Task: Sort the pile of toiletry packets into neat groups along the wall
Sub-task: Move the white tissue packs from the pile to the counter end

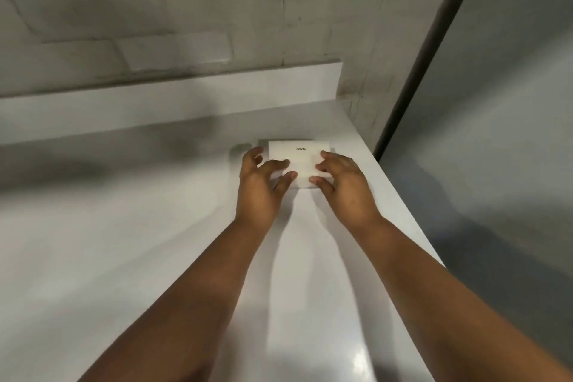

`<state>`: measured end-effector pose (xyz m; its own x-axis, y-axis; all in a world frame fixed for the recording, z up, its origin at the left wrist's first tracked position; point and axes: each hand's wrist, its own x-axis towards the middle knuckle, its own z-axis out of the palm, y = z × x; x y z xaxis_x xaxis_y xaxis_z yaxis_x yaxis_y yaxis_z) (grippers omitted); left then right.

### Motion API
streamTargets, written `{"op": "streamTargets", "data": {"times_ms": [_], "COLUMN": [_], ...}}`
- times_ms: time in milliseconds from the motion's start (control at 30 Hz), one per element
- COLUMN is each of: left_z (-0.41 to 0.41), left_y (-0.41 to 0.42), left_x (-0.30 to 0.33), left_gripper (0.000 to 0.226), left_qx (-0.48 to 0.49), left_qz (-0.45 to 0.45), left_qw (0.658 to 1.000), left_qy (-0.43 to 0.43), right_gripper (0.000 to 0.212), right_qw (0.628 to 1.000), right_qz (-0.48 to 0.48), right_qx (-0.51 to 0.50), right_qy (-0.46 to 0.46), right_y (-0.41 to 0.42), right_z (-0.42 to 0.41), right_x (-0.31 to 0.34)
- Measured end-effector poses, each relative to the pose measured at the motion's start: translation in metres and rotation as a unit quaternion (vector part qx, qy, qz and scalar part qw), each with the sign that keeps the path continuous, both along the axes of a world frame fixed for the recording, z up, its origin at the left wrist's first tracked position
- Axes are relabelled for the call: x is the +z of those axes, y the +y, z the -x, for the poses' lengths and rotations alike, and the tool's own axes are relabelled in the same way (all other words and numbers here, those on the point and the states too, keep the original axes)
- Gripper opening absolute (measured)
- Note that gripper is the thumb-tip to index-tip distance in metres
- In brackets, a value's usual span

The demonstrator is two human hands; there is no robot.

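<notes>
We saw one white packet stack [299, 161] lying flat on the white desk [124, 242], near the desk's right edge and a little short of the raised ledge [173, 96] that ran along the tiled wall [155, 9]. A short line of dark print sat near its far edge, too blurred for us to read. Whether it was a single packet or several squared together we could not tell; a grey edge showed behind its far left corner, and one small pale grey shape [240, 150] lay just beside it on the left, too blurred to name.

We counted two bare hands, both on the packet stack. Our left hand [263, 178] had its fingers spread and curled, with fingertips touching the near left part of the stack. Our right hand [339, 178] was likewise spread, fingers bent, with fingertips pressed on the near right side. Neither hand was closed around it; both were open and resting against it from the near side.

Two forearms reached in from the bottom of the view. To the right, one dark vertical frame [428, 49] bordered a grey panel [496, 102].
</notes>
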<state>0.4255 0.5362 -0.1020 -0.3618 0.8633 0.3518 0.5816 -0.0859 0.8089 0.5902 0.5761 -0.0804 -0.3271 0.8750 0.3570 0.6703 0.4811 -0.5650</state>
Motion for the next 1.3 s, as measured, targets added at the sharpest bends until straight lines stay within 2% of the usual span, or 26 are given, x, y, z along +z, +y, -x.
{"op": "streamTargets", "data": {"times_ms": [100, 200, 267, 367, 500, 567, 700, 867, 1033, 1167, 1300], "left_z": [-0.008, -0.012, -0.012, -0.012, -0.009, -0.007, -0.001, 0.005, 0.007, 0.007, 0.009], "left_y": [0.019, 0.039, 0.054, 0.075, 0.103, 0.116, 0.139, 0.159, 0.171, 0.174, 0.174], "left_x": [0.004, 0.011, 0.011, 0.008, 0.010, 0.012, 0.014, 0.013, 0.012, 0.014, 0.021], "left_gripper": [0.025, 0.031, 0.047, 0.064, 0.054, 0.052, 0.054, 0.056, 0.055, 0.055, 0.066], "left_qx": [0.017, 0.033, 0.047, 0.067, 0.100, 0.104, 0.114, 0.114, 0.117, 0.117, 0.088], "left_qz": [0.019, 0.038, 0.051, 0.062, 0.062, 0.063, 0.074, 0.072, 0.068, 0.081, 0.107], "left_qw": [0.998, 0.998, 0.998, 0.996, 0.993, 0.992, 0.991, 0.991, 0.991, 0.989, 0.989], "left_qy": [-0.052, -0.028, 0.008, -0.013, -0.031, -0.027, -0.002, -0.019, -0.020, -0.037, -0.059], "right_gripper": [0.018, 0.020, 0.022, 0.025, 0.025, 0.023, 0.024, 0.025, 0.018, 0.024, 0.025], "right_qw": [1.000, 0.999, 0.999, 0.998, 0.997, 0.999, 0.999, 0.999, 0.999, 0.998, 0.998], "right_qz": [0.025, 0.030, 0.037, 0.039, 0.044, 0.030, 0.044, 0.025, 0.002, 0.003, 0.010], "right_qx": [0.007, 0.014, 0.013, 0.018, 0.025, 0.031, 0.021, -0.001, -0.015, -0.017, -0.013], "right_qy": [0.010, 0.030, 0.035, 0.043, 0.058, 0.033, 0.024, -0.021, -0.048, -0.058, -0.060], "right_y": [0.027, 0.050, 0.064, 0.082, 0.113, 0.130, 0.157, 0.179, 0.192, 0.189, 0.184], "right_z": [-0.004, -0.004, -0.001, 0.004, 0.012, 0.016, 0.026, 0.035, 0.043, 0.041, 0.038], "right_x": [-0.002, 0.001, 0.003, 0.003, 0.001, -0.001, -0.002, -0.010, -0.010, -0.001, 0.007]}}
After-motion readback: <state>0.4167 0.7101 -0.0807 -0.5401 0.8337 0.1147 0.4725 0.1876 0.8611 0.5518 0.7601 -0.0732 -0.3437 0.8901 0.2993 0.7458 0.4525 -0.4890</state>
